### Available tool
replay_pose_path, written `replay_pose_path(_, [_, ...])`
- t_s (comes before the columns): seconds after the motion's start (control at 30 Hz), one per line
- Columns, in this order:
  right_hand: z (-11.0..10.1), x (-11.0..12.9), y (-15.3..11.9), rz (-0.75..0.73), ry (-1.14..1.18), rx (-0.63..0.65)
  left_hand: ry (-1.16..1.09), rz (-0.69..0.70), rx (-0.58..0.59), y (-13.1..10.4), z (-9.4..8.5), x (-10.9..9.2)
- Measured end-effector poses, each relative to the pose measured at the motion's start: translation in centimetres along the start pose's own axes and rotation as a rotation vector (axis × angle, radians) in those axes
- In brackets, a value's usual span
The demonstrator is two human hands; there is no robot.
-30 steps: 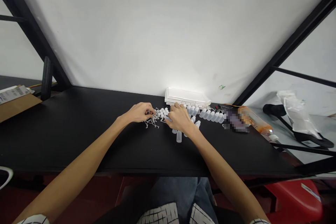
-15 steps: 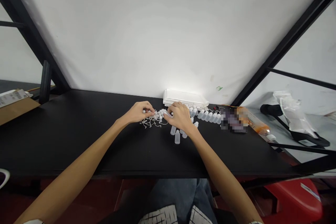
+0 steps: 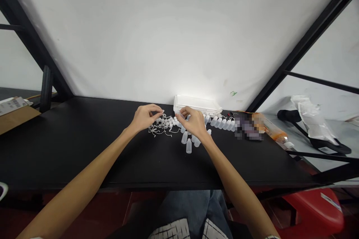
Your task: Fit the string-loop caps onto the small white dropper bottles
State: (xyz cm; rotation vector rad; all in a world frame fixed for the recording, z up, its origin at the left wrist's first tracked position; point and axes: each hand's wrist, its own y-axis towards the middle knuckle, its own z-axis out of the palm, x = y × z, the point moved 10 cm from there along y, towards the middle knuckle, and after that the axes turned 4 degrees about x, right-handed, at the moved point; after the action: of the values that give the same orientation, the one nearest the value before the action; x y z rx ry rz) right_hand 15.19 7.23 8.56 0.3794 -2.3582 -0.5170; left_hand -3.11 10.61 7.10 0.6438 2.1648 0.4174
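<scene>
Thumb and fingertips of my left hand (image 3: 146, 117) are pinched on a small white cap (image 3: 163, 111), with its thin strap hanging below. My right hand (image 3: 194, 121) grips a small translucent bottle (image 3: 177, 112), mostly hidden by the fingers and the white stack behind. Beneath and between the hands lies a pile of white caps (image 3: 168, 121) with thin curly straps. Several loose translucent bottles (image 3: 189, 146) lie under and in front of my right hand. Farther right, a row of capped bottles (image 3: 223, 123) rests on the black table.
A stack of white flat sheets or bags (image 3: 196, 104) lies against the wall. To the right are a blurred dark item (image 3: 248, 129) and an orange-labelled drink bottle (image 3: 276, 132). A cardboard box (image 3: 18, 114) sits far left. Black metal posts (image 3: 46, 89) frame the table (image 3: 84, 145).
My left hand has lifted slightly from the pile, with a cap now showing at its fingertips. My right hand has raised and tilted the bottle, which now appears higher.
</scene>
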Motion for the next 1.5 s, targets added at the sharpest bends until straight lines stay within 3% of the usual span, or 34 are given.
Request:
replay_pose_path(0.17, [0.1,0.1,-0.1,-0.019,-0.03,0.018,0.247,0.044,0.021,-0.3,0.6,-0.4])
replay_pose_path(0.5, [0.4,0.2,0.0,-0.039,-0.057,0.028,0.391,0.242,-0.17,-1.2,-0.5,-3.6])
replay_pose_path(0.67, [0.5,0.3,0.0,-0.047,-0.063,0.031,0.471,0.359,-0.168,-1.6,0.1,-4.6])
replay_pose_path(0.97, [1.1,0.6,-0.2,-0.066,-0.001,0.073,0.298,0.199,0.001,-0.7,1.1,-2.6])
replay_pose_path(1.13, [3.3,2.2,-0.9,-0.178,-0.064,0.172,0.096,0.086,-0.015,-0.4,1.0,-1.5])
replay_pose_path(1.27, [4.6,2.4,-1.4,-0.189,-0.254,0.17,0.062,0.054,-0.008,-0.4,1.1,-1.3])
replay_pose_path(1.5, [3.2,1.3,-1.0,-0.077,-0.434,0.076,0.091,0.033,-0.05,-0.2,0.4,-0.7])
